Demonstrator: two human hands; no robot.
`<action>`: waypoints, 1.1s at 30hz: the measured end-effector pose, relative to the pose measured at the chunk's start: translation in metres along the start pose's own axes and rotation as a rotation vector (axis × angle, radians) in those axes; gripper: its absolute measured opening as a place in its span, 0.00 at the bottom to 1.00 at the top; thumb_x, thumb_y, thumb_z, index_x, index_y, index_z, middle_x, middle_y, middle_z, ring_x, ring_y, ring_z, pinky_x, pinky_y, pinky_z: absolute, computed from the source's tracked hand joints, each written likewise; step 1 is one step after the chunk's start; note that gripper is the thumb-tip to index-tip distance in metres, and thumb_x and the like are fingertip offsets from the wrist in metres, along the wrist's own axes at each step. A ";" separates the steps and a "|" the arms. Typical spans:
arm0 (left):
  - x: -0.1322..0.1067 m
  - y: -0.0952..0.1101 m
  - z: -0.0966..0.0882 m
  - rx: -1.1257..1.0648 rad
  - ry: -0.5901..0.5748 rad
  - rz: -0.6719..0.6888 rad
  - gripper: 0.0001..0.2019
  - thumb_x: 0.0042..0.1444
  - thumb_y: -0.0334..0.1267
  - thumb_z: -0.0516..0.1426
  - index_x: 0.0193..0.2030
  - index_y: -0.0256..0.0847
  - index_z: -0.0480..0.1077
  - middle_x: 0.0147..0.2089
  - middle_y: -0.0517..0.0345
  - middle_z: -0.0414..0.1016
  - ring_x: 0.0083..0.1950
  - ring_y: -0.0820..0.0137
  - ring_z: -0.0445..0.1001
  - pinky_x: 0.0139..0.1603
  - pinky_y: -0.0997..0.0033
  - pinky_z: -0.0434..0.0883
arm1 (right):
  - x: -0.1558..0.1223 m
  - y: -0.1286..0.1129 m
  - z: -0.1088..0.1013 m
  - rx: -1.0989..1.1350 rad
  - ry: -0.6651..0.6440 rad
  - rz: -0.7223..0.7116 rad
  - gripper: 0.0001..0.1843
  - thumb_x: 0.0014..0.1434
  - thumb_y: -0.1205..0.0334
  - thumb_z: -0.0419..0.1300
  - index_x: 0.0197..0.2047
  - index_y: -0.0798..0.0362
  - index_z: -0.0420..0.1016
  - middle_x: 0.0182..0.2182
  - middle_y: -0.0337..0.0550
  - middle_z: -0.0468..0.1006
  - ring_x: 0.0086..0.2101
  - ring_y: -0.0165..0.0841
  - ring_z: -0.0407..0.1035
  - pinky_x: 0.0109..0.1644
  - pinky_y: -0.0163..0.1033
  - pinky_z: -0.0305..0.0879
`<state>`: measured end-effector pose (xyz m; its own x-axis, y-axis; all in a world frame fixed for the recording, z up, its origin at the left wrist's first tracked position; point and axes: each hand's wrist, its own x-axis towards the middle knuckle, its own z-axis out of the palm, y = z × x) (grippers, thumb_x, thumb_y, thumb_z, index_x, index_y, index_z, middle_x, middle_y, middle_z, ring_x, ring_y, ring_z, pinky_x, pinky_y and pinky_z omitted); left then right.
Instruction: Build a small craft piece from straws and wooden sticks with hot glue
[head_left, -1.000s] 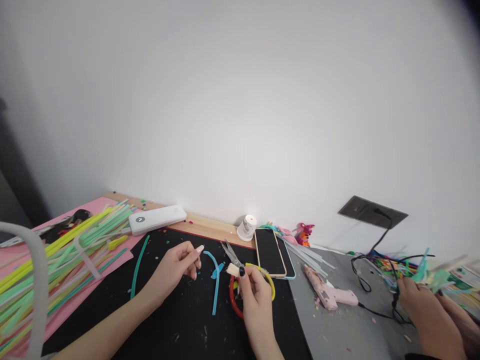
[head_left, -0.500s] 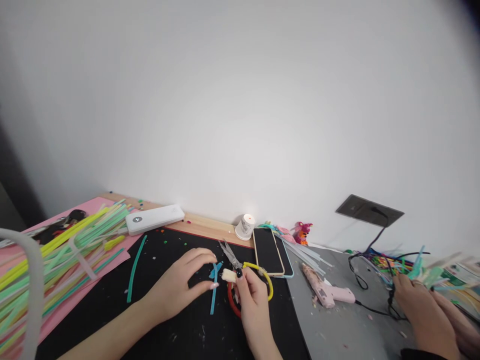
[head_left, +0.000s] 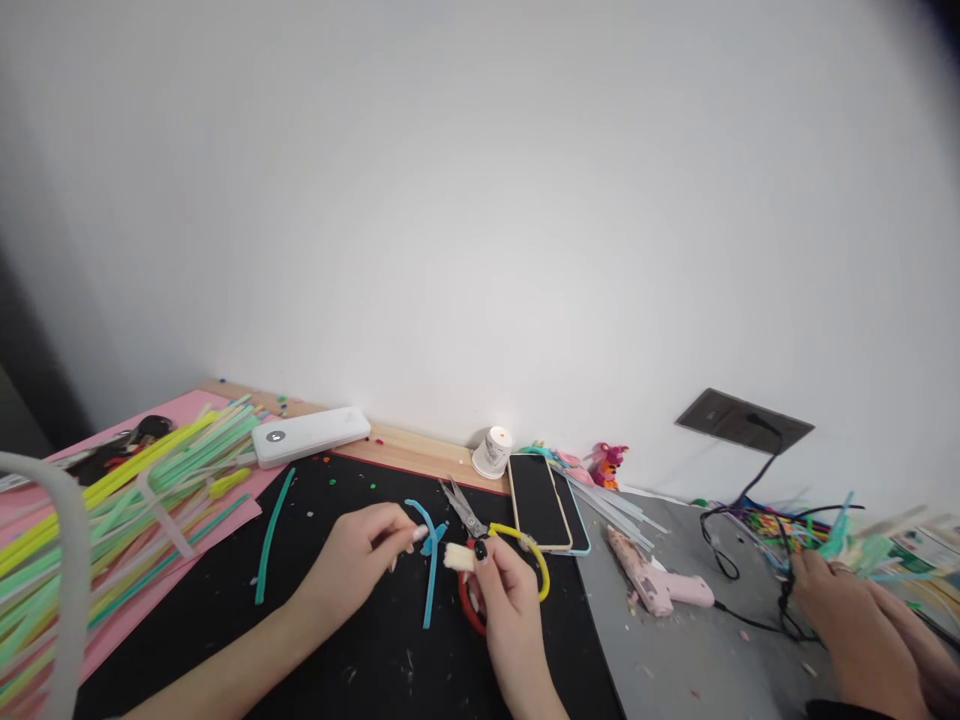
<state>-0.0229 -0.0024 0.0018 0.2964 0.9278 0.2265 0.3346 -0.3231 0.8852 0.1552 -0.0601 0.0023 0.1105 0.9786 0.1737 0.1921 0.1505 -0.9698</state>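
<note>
My right hand (head_left: 506,590) pinches a short cream-coloured piece (head_left: 457,557) with frayed-looking ends between thumb and fingers. Under and behind it lie scissors (head_left: 466,512) with parted blades and one yellow, one red handle. My left hand (head_left: 367,550) is closed, thumb and fingertips together beside a curved light-blue strip (head_left: 430,590) on the black mat (head_left: 337,640). Whatever sits in that pinch, if anything, is too small to tell. A crumpled blue bit (head_left: 437,537) lies against the strip. Farther left a teal strip (head_left: 274,530) rests on the mat.
Bundled coloured strips (head_left: 150,510) cover pink paper at left, beside a white oblong device (head_left: 311,435). At the back stand a paper cup (head_left: 493,455) and two phones (head_left: 538,500). A pink glue gun (head_left: 660,585) with its cord lies right, near another person's hands (head_left: 847,610).
My left hand's fingers have closed from a spread curve into a pinch, pulling slightly left. The blue strip's top end now shows, bending leftward. My right hand keeps the cream piece nearly in place.
</note>
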 end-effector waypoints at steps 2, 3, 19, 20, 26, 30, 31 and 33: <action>0.004 -0.005 -0.005 -0.019 0.096 -0.122 0.17 0.56 0.48 0.52 0.21 0.41 0.65 0.18 0.66 0.62 0.22 0.71 0.63 0.26 0.75 0.58 | 0.001 0.003 -0.002 0.088 0.072 0.008 0.18 0.61 0.53 0.51 0.23 0.52 0.59 0.17 0.31 0.55 0.19 0.25 0.47 0.21 0.32 0.42; 0.007 -0.008 -0.007 -0.035 0.137 -0.167 0.18 0.55 0.50 0.52 0.21 0.41 0.65 0.17 0.66 0.61 0.22 0.71 0.62 0.25 0.75 0.57 | 0.002 0.004 -0.003 0.122 0.107 0.007 0.18 0.61 0.52 0.52 0.23 0.52 0.59 0.17 0.31 0.55 0.19 0.25 0.47 0.21 0.32 0.42; 0.016 -0.019 -0.011 -0.167 0.163 -0.154 0.17 0.52 0.49 0.54 0.42 0.39 0.72 0.26 0.61 0.68 0.26 0.69 0.66 0.29 0.71 0.65 | 0.002 0.005 -0.004 0.126 0.140 -0.011 0.19 0.61 0.50 0.51 0.24 0.52 0.60 0.18 0.30 0.55 0.19 0.26 0.48 0.22 0.32 0.44; 0.015 -0.019 -0.010 -0.101 0.178 -0.115 0.19 0.51 0.48 0.56 0.47 0.41 0.71 0.31 0.58 0.70 0.30 0.68 0.68 0.32 0.70 0.67 | 0.001 0.005 -0.004 0.113 0.123 -0.006 0.18 0.61 0.50 0.50 0.24 0.52 0.59 0.18 0.30 0.55 0.19 0.26 0.47 0.22 0.32 0.44; 0.005 -0.002 -0.011 0.044 0.065 0.142 0.16 0.50 0.41 0.60 0.46 0.47 0.71 0.50 0.53 0.69 0.51 0.61 0.67 0.54 0.62 0.63 | -0.001 -0.001 -0.001 -0.105 0.038 -0.032 0.17 0.61 0.55 0.50 0.23 0.51 0.57 0.18 0.31 0.54 0.20 0.27 0.49 0.24 0.33 0.45; -0.003 0.011 -0.008 -0.013 -0.142 0.246 0.12 0.48 0.39 0.62 0.41 0.44 0.72 0.38 0.56 0.72 0.39 0.65 0.70 0.43 0.68 0.68 | -0.001 -0.004 0.001 -0.199 -0.022 -0.058 0.15 0.61 0.56 0.49 0.24 0.52 0.60 0.19 0.32 0.56 0.21 0.27 0.51 0.24 0.33 0.46; -0.004 0.013 -0.007 -0.013 -0.165 0.258 0.09 0.49 0.39 0.61 0.39 0.44 0.72 0.36 0.56 0.72 0.38 0.66 0.70 0.41 0.68 0.67 | -0.001 -0.005 0.002 -0.206 -0.045 -0.061 0.15 0.61 0.57 0.49 0.24 0.53 0.61 0.19 0.32 0.56 0.21 0.27 0.51 0.24 0.33 0.46; -0.006 0.014 -0.005 0.007 -0.192 0.263 0.05 0.52 0.40 0.59 0.35 0.44 0.73 0.33 0.58 0.71 0.35 0.67 0.69 0.39 0.70 0.67 | 0.000 -0.005 0.003 -0.221 -0.082 -0.077 0.15 0.61 0.58 0.50 0.23 0.52 0.60 0.19 0.32 0.57 0.21 0.27 0.52 0.24 0.33 0.46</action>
<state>-0.0248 -0.0113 0.0147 0.5363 0.7607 0.3657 0.2305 -0.5489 0.8035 0.1512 -0.0607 0.0063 0.0099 0.9748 0.2227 0.4065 0.1996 -0.8916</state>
